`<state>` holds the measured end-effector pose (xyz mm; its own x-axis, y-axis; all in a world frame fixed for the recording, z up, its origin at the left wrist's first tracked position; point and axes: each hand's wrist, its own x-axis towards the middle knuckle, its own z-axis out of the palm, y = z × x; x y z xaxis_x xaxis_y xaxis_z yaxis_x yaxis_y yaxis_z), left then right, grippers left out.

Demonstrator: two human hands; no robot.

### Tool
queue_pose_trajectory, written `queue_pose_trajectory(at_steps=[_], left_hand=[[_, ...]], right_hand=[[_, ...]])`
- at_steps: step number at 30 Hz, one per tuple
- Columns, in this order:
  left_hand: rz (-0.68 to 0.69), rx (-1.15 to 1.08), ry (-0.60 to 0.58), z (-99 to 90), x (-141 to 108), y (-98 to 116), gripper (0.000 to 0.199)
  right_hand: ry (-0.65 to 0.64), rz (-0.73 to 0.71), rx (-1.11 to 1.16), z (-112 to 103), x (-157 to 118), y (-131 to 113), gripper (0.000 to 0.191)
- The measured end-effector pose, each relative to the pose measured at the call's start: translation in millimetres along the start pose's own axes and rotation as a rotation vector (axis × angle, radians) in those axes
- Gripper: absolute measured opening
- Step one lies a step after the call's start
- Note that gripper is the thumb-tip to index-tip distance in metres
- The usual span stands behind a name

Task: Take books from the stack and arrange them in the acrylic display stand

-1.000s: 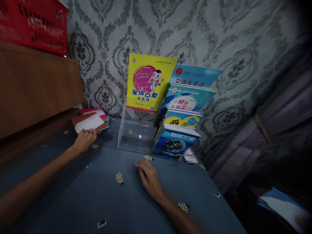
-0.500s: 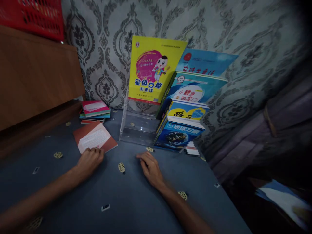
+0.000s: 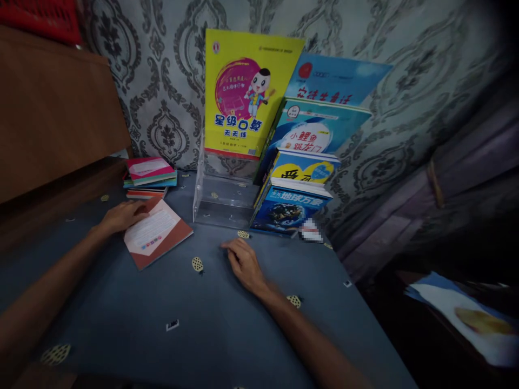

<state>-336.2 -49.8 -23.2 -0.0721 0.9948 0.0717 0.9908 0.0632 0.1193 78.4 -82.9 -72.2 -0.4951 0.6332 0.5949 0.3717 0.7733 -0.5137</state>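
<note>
My left hand (image 3: 124, 216) rests over the upper left edge of a reddish-brown booklet (image 3: 168, 241) with a pale label, its fingers laid loosely across the cover. My right hand (image 3: 244, 263) lies on the blue-grey table in front of a clear acrylic rack (image 3: 221, 213), holding nothing, with its index finger apart from the other bent fingers. A yellow workbook (image 3: 247, 97) stands upright at the rack's back left. Several blue, teal and yellow books, the front one showing the Earth (image 3: 287, 214), fill the right side.
Behind the booklet is a small stack of thin books (image 3: 150, 172), pink on top. A brown wooden cabinet (image 3: 57, 113) with a red basket (image 3: 44, 19) is at the left. Papers (image 3: 458, 313) lie at the lower right, beyond the table edge, near a dark curtain (image 3: 389, 216).
My left hand has moved from the booklet's near edge to its upper left edge, and the booklet has turned slightly. My right hand stays near the rack. The view has shifted a little.
</note>
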Motion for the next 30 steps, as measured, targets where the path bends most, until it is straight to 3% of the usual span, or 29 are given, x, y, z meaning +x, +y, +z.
queue_pose_trajectory(at_steps=[3,8,15,24,30], left_hand=[[-0.029,0.031,-0.067,-0.4,-14.7,4.8,0.048],[-0.025,0.030,-0.062,-0.5,-41.5,25.3,0.048],[-0.018,0.052,-0.110,1.3,-71.0,79.2,0.057],[0.135,-0.024,-0.181,19.2,-97.5,152.9,0.035],[0.337,-0.156,-0.207,25.8,-89.5,169.3,0.025]], right_hand=[[0.001,-0.001,0.010,0.0,0.5,-0.7,0.031],[0.031,0.000,0.004,0.6,1.2,-2.0,0.032],[0.118,0.020,0.001,-2.6,-2.0,-13.5,0.031],[-0.171,-0.203,-0.100,-8.2,-0.5,-34.8,0.022],[-0.307,-0.184,-0.200,1.6,-5.6,-37.5,0.019]])
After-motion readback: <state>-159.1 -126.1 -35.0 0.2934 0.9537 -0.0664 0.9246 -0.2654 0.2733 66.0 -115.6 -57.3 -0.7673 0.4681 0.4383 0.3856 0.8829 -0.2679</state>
